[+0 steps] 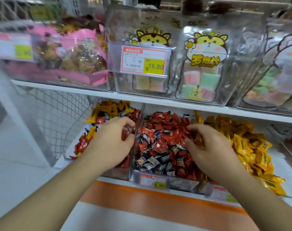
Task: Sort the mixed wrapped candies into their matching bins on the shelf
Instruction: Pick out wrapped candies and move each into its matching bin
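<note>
A: What do the candies look like?

B: Small crinkled foil packets: red candies (167, 124), dark blue-and-white candies (156, 157) and yellow candies (252, 147). They lie in clear bins on the lower shelf (158, 102).

A: Which bin holds what?

B: The left bin (71, 147) holds a mix of yellow, red and blue. The middle bin (136, 170) holds mostly red, with blue-and-white ones heaped at its near end. The right bin (288, 172) holds yellow only. A clear divider (138, 124) separates left from middle.

A: And the hands?

B: The left hand (111, 140) is in the left bin beside the divider, fingers curled down among red candies; whether its grip holds one cannot be told. The right hand (207, 147) is over the right side of the middle bin, fingers and thumb curled onto the candies, with something orange-brown between them, though too blurred to call a closed grip.

A: Any writing?

B: The upper tag (144, 61) reads "¥16.80". The lower tag (152, 181) is blurred. A clear pouch (205, 64) of pastel cubes, with a yellow cartoon animal, reads "罗班长". Pink packs (71, 52) fill the upper left bin.
</note>
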Motion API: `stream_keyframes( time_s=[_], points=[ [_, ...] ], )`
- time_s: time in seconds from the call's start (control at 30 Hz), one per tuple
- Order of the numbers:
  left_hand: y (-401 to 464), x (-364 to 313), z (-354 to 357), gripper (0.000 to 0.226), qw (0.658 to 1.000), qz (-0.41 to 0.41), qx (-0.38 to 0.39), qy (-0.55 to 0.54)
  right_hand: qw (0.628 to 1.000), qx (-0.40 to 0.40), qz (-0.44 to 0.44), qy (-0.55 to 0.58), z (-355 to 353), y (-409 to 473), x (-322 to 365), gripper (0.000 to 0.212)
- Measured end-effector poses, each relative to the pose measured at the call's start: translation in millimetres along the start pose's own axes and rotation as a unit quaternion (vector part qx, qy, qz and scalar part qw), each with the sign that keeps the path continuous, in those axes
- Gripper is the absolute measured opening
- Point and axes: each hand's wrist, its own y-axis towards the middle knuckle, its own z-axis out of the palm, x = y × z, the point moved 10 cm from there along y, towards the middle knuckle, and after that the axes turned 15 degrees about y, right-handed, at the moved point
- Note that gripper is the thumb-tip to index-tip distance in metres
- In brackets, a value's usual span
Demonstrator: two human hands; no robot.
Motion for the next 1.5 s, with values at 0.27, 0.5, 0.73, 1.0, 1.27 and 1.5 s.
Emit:
stream_keyframes(
  time_s=[0.27,0.5,0.73,1.0,1.27,1.5],
  points=[
    [31,75,-6,0.035,0.993,-0.059,-0.045,0.087,1.0,-0.004,-0.011,0.0,21,-2,12,0.043],
    [88,95,18,0.066,0.993,-0.045,-0.002,0.113,0.999,-0.033,-0.024,0.012,22,4,11,0.036],
    [108,98,37,0.063,0.981,-0.034,0.061,0.18,0.998,-0.049,-0.028,-0.004,20,7,6,0.032],
    [90,83,9,0.023,0.991,-0.001,-0.012,0.13,0.999,-0.023,-0.029,0.001,23,5,9,0.033],
    [64,80,-11,0.014,0.992,-0.002,-0.079,0.101,1.0,-0.016,-0.025,0.005,19,0,12,0.034],
    [37,87,-32,0.008,0.987,-0.088,-0.122,-0.047,0.999,-0.007,-0.03,0.013,21,0,16,0.036]
  ],
)
